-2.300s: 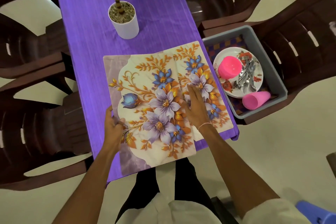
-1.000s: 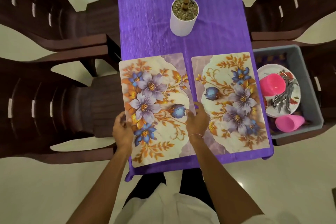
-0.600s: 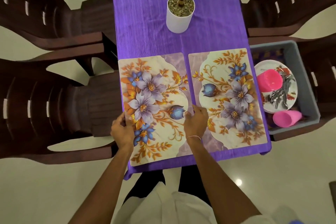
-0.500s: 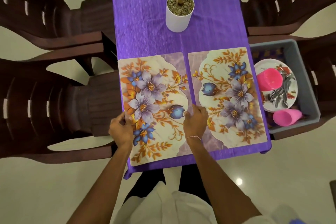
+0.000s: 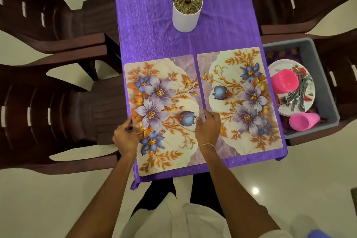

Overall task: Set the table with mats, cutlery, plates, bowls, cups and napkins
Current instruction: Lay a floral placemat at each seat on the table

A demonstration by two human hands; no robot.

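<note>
1. Left hand (image 5: 126,137) pinched left mat (image 5: 164,114) at its outer edge, fingers curled.
2. Right hand (image 5: 207,128) gripped the same mat's inner edge, just beside right mat (image 5: 239,102).
3. Both mats lay flat, side by side, on the purple table (image 5: 154,25).
4. Plate (image 5: 280,66), cutlery (image 5: 298,95) and pink cups sat in grey bin (image 5: 318,67) on the right.

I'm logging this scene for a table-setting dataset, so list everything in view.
tablecloth: one, purple, centre of view
left mat: one, floral, tablecloth's near end
right mat: one, floral, beside it
plant pot: one, white, farther along tablecloth
chairs: four, dark brown, two each side
tub: one, grey, on near right chair
plate: at least one, white patterned, in tub
cups: two, pink, in tub, one upright, one lying
cutlery: several pieces, metal, on plate
left hand: one, grips left mat's outer edge
right hand: one, at left mat's inner edge
</note>
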